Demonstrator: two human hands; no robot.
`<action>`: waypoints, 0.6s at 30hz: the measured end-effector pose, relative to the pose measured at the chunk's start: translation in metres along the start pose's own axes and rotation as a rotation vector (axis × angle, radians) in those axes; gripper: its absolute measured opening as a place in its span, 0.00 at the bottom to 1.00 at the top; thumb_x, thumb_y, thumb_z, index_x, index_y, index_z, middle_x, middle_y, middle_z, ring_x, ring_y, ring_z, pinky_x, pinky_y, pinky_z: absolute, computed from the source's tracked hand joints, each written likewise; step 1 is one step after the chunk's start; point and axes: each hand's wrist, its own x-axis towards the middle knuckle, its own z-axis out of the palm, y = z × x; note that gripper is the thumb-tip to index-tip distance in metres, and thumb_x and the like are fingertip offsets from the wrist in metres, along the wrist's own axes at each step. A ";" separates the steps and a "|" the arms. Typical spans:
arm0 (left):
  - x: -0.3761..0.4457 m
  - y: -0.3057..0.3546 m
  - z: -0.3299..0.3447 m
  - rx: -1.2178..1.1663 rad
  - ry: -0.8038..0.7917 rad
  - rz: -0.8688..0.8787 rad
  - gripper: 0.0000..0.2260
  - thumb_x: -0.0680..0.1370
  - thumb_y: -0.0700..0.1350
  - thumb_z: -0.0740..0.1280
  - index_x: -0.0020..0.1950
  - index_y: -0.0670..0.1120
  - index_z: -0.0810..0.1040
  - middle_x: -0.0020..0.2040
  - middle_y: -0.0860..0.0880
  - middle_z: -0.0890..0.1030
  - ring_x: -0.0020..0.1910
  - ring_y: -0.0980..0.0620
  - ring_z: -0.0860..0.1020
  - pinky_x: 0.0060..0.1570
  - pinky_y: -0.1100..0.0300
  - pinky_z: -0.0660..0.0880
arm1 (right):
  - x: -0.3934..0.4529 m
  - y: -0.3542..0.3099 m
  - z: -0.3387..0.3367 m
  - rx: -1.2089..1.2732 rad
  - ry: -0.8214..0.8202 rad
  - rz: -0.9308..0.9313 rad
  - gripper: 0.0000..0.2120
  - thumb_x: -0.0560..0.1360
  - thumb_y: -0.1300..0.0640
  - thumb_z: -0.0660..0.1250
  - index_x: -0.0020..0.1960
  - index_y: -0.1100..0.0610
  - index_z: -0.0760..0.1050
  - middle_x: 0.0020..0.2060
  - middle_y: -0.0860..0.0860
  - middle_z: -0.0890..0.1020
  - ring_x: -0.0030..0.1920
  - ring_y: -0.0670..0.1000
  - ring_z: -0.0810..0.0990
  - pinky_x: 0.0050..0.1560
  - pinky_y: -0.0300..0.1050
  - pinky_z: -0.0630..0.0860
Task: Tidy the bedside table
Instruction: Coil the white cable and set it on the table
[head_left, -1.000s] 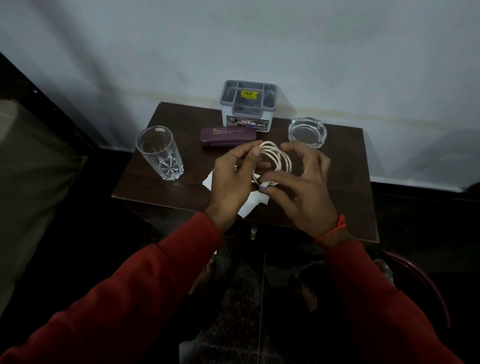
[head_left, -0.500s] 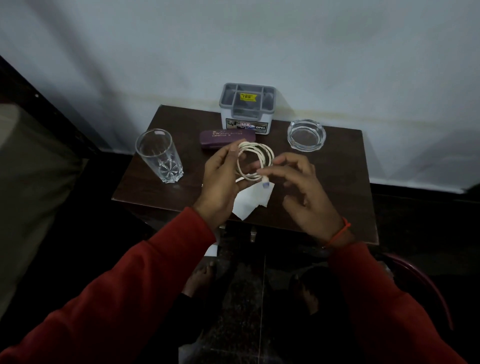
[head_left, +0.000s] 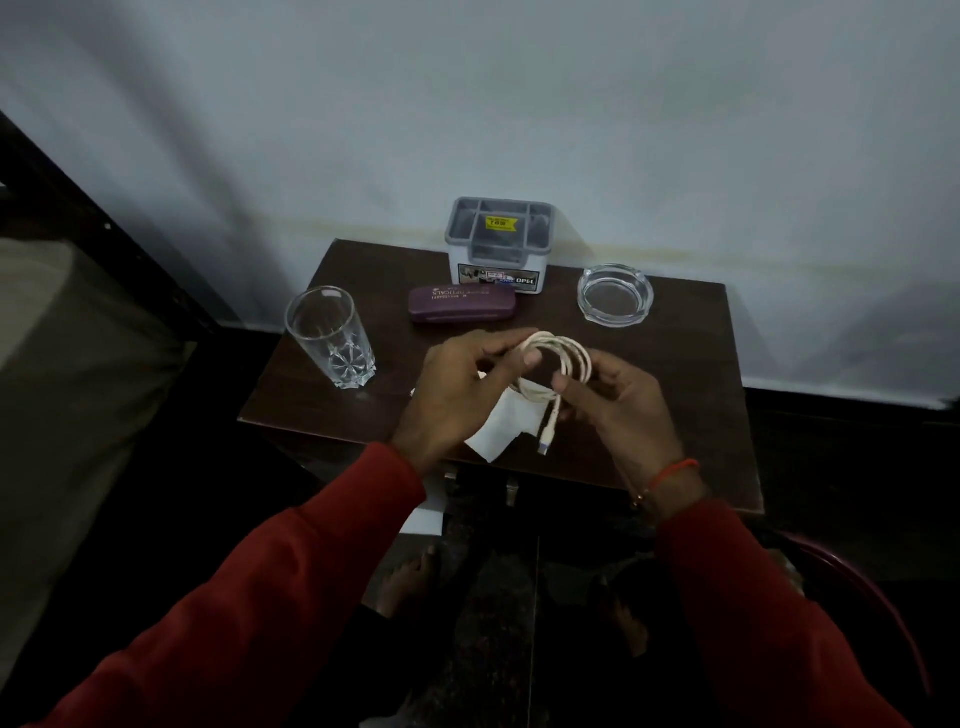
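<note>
A coiled white cable (head_left: 563, 358) hangs above the middle of the dark wooden bedside table (head_left: 691, 364). My left hand (head_left: 457, 395) pinches the coil's left side between thumb and fingers. My right hand (head_left: 618, 400) holds its right side, and the plug end (head_left: 548, 431) dangles below the coil. Under the hands lies a white paper (head_left: 498, 431) on the tabletop, partly hidden.
A tall clear glass (head_left: 330, 338) stands at the table's left. A purple spectacle case (head_left: 461, 304) lies in front of a grey organiser box (head_left: 500, 244) at the back. A glass ashtray (head_left: 615, 294) sits back right. A red chair edge (head_left: 883, 613) is lower right.
The hands have kept winding the cable; the coil now sits between both hands with the plug end hanging free. My right hand shifted from in front of the coil to its right side.
</note>
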 end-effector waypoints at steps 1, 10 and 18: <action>0.001 0.001 -0.005 0.033 -0.006 0.034 0.11 0.78 0.47 0.72 0.61 0.51 0.85 0.45 0.56 0.86 0.36 0.61 0.81 0.37 0.67 0.78 | 0.001 -0.001 0.001 -0.010 -0.005 -0.014 0.14 0.74 0.68 0.71 0.59 0.60 0.81 0.49 0.58 0.86 0.40 0.51 0.81 0.37 0.43 0.80; 0.087 0.010 -0.108 0.196 0.273 -0.079 0.07 0.76 0.52 0.73 0.50 0.50 0.86 0.42 0.52 0.87 0.37 0.54 0.83 0.42 0.59 0.82 | 0.006 -0.001 -0.004 0.108 0.106 0.061 0.08 0.79 0.57 0.67 0.55 0.49 0.82 0.47 0.54 0.86 0.38 0.48 0.81 0.35 0.43 0.80; 0.199 -0.018 -0.153 0.476 -0.088 -0.570 0.11 0.80 0.37 0.68 0.61 0.35 0.80 0.51 0.35 0.83 0.30 0.47 0.82 0.36 0.50 0.83 | 0.015 0.001 -0.002 0.116 0.173 0.064 0.08 0.79 0.56 0.67 0.54 0.51 0.83 0.45 0.52 0.86 0.38 0.51 0.81 0.36 0.47 0.79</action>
